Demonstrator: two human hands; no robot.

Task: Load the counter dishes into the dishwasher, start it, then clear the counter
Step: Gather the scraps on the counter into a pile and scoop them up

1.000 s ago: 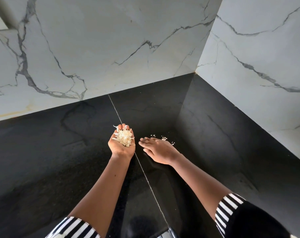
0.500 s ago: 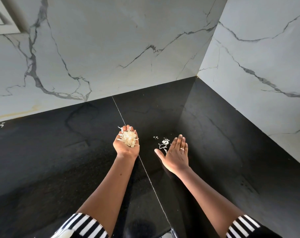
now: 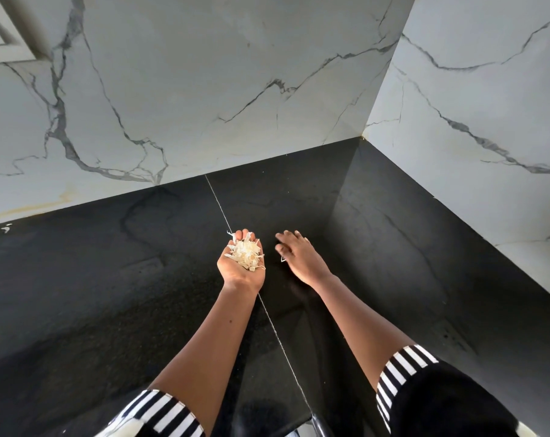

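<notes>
left sleeve (image 3: 160, 414): black-white striped cuff | right sleeve (image 3: 406, 370): striped cuff, black above | forearms (image 3: 204, 342): bare

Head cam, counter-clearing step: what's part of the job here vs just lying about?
Job: pile of pale papery scraps, cupped in the left hand; right hand, palm down on the black stone counter; stray pale scrap beside it; white bits at the counter's far-left edge.
Just there: white veined marble walls; white frame, top left.

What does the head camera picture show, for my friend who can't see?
A left hand cups pale scraps palm-up above a black counter, while the right hand is palm-down beside it. White marble walls meet behind.
</notes>
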